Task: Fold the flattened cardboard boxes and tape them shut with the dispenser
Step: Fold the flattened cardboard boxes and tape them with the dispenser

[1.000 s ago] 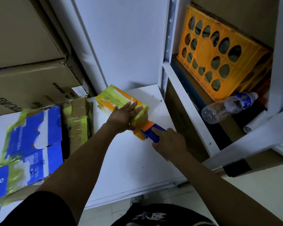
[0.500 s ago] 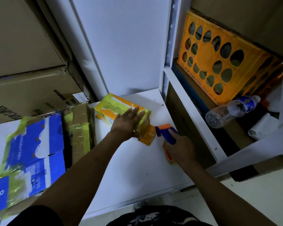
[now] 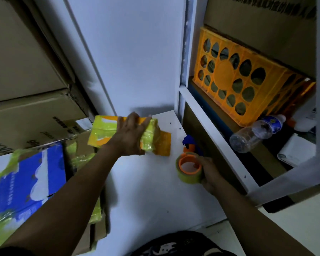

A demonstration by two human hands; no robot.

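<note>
At the lower left of the frame a blue-and-white box (image 3: 26, 182), wrapped in yellow-green tape, lies below stacked brown cartons (image 3: 26, 117). At centre, the orange box (image 3: 103, 132), banded with the same tape, sits on the white surface (image 3: 146, 191). The left hand (image 3: 131, 133) presses flat on it, its grip spread. Just right of the box, the right hand (image 3: 209, 172) has its grip curled round the roll of the tape dispenser (image 3: 189, 163), low over the surface. On the shelf at upper right stands an orange crate (image 3: 238, 85), its contents too dark to tell. A clear bottle (image 3: 257, 133) lies on its side before it.
</note>
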